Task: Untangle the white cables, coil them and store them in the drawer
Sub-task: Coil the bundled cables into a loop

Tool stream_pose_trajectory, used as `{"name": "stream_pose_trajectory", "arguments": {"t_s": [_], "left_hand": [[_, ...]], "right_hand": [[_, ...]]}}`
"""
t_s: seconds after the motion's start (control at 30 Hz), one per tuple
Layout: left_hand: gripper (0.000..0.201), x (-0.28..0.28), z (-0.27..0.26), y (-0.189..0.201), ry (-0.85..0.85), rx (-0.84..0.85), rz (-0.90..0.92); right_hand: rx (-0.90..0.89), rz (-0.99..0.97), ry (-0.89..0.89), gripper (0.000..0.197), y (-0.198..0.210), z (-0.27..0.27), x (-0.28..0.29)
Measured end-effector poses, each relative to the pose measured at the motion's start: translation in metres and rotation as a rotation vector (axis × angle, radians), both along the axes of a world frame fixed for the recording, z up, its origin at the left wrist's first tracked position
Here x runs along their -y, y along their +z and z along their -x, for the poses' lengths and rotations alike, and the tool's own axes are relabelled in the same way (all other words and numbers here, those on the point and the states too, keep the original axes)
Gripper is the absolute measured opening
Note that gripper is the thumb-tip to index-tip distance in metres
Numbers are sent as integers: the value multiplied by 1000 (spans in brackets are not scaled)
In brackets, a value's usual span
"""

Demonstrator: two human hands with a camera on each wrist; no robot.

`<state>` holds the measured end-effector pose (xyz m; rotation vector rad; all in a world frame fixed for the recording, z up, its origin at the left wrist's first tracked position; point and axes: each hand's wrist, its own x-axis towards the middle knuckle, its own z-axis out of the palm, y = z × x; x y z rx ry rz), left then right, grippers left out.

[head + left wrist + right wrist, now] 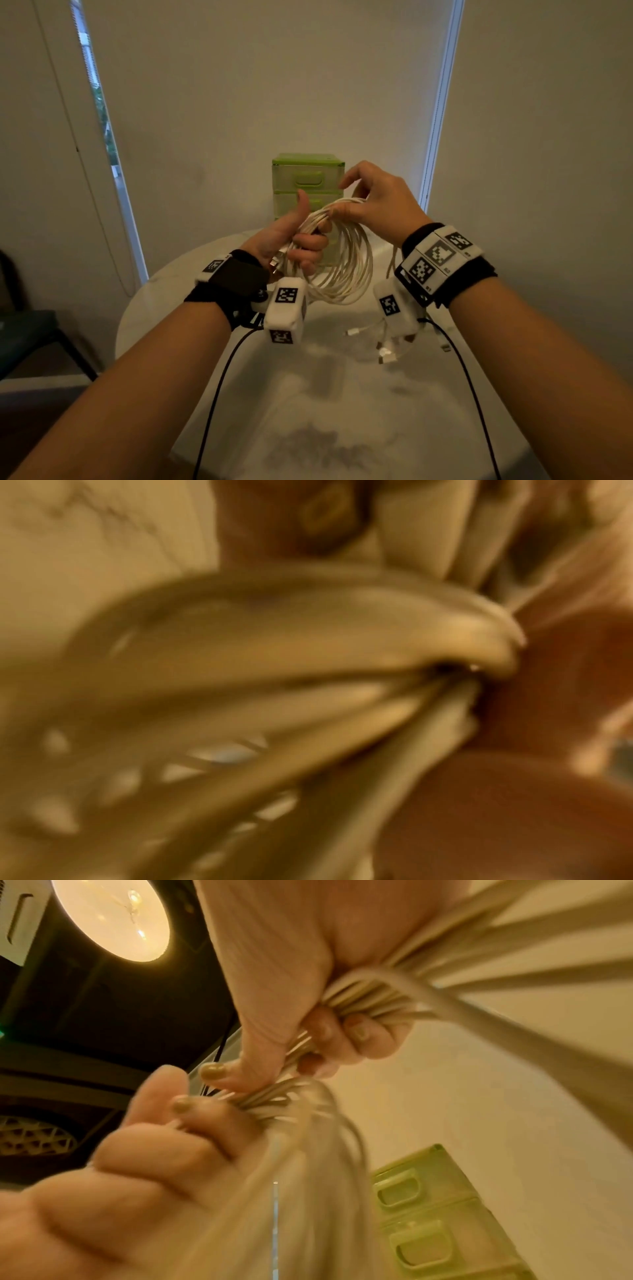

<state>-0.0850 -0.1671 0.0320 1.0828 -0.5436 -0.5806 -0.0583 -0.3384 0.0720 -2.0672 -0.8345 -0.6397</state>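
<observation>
White cable coil [342,267] is held in front of the green drawer unit [307,178]; the left hand [291,240] grips it, thumb raised, while the right hand [380,202] pinches its top strands.

The near half of the desk [308,411] lies bare, giving room below the raised hands. The drawers [308,178] stand at the far edge against the wall, their fronts partly behind the coil [346,263] held in the left hand [291,240]. Loose cables [387,346] lie on the right side of the desk. A chair [30,335] stands beside the desk on the left.
</observation>
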Motion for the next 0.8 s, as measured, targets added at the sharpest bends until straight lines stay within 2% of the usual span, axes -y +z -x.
{"name": "stream_pose_trajectory", "arguments": {"t_s": [0.07,0.13,0.2,0.23,0.33,0.37,0.47,0.53,0.6,0.67,0.73,0.8], "left_hand": [[36,-3,-2,-7,-161,-79,135],[30,-4,5,-9,-124,-109,191],[28,-2,7,-11,-62,-101,215],[28,-1,7,-12,-35,-90,221],[28,-1,2,-17,99,-46,238],[28,-1,0,-21,118,-44,259],[30,4,-9,-32,110,-32,314],[23,15,-19,-38,101,-17,345],[16,20,-26,-45,319,-24,190],[15,22,-30,-53,541,61,18],[15,22,-36,-63,614,72,-68],[19,20,-40,-72,617,31,-44]], "right_hand": [[-25,7,24,35,-4,-2,6],[-118,-28,74,26,-10,-3,12],[-296,-68,169,19,-18,-1,13],[-387,-79,219,24,-23,0,14],[-545,-82,354,59,-35,-4,17],[-575,-70,370,59,-38,-7,18],[-605,-98,266,18,-43,-15,15],[-549,-189,146,20,-50,-21,12],[-514,-255,87,19,-58,-26,9],[-527,-268,49,19,-69,-32,9],[-583,-278,34,18,-81,-39,10],[-669,-316,85,17,-93,-45,10]]}}
